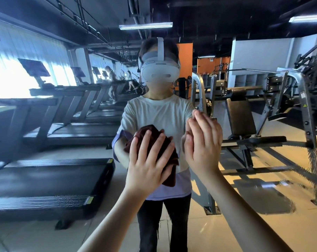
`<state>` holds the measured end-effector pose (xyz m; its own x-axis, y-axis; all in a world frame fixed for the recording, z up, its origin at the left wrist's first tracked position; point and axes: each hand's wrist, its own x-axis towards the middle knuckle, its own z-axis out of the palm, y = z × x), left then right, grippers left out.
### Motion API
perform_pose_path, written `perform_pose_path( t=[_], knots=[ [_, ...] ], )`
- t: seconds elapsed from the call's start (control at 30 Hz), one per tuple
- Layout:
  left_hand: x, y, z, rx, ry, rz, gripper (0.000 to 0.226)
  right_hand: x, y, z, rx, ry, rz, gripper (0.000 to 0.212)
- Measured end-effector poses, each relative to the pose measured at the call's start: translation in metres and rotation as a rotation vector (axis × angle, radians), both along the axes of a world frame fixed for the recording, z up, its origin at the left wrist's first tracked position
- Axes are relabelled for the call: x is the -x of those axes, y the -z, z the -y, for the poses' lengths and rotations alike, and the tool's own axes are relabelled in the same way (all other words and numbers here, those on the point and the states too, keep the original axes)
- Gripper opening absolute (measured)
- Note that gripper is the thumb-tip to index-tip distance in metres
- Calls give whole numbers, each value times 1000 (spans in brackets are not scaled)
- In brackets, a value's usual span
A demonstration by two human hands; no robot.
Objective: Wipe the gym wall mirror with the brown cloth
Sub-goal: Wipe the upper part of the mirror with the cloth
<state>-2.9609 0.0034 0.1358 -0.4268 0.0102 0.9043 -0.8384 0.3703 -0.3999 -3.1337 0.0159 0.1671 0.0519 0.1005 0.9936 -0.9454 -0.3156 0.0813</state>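
Left hand (148, 160) is pressing the brown cloth (169, 153) flat against the gym wall mirror (254, 170), fingers straight and spread wide. The cloth is bunching out above the fingertips and hanging past the palm's right edge. Right hand (205, 144), just beside it, is lying flat-palmed on the glass, fingers together, holding nothing.

1. The left grip (150, 160) lies flat, fingers spread and straight, pressing the brown cloth (154, 129) against the gym wall mirror (263, 197).
2. A fold of the cloth hangs out low on that grip's right side.
3. Just right of it, the right grip (203, 146) rests bare on the glass, fingers straight and together.
4. Above both grips the glass shows a person in a white headset (160, 71).
5. Left of the left grip, treadmills (50, 179) stand reflected in a row; right of the right grip, a steel weight machine (245, 115).
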Motion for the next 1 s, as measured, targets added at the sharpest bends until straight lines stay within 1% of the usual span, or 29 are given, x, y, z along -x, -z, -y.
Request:
perform_pose_path(
  t=[0.1, 0.2, 0.27, 0.37, 0.47, 0.57, 0.67, 0.77, 0.87, 1.0],
  knots=[
    [11, 2, -1, -12, 19, -18, 50, 4, 2, -4, -41, 7, -35, 34],
    [3, 13, 4, 17, 18, 60, 53, 15, 11, -10, -78, 43, -41, 34],
    [2, 16, 4, 14, 6, 69, 55, 23, 18, -13, -100, 57, -40, 36],
    [14, 6, -2, -18, 12, -1, 54, 32, 25, -15, -127, 71, -57, 37],
    [37, -20, -5, -32, 56, -79, 50, 33, 24, -16, -146, 69, -62, 36],
    [43, -30, -3, -27, 71, -88, 50, 38, 23, -18, -132, 75, -85, 34],
    [34, -10, -1, -13, 34, -52, 51, 55, 22, -21, -77, 106, -28, 34],
    [36, 5, -3, -20, -15, -65, 51, 66, 24, -18, -81, 117, -25, 34],
    [57, -8, -7, -23, 7, -97, 46, 65, 27, -12, -88, 106, -9, 37],
    [63, -26, -6, -14, 39, -49, 47, 67, 28, -12, -84, 96, -29, 37]
  ],
)
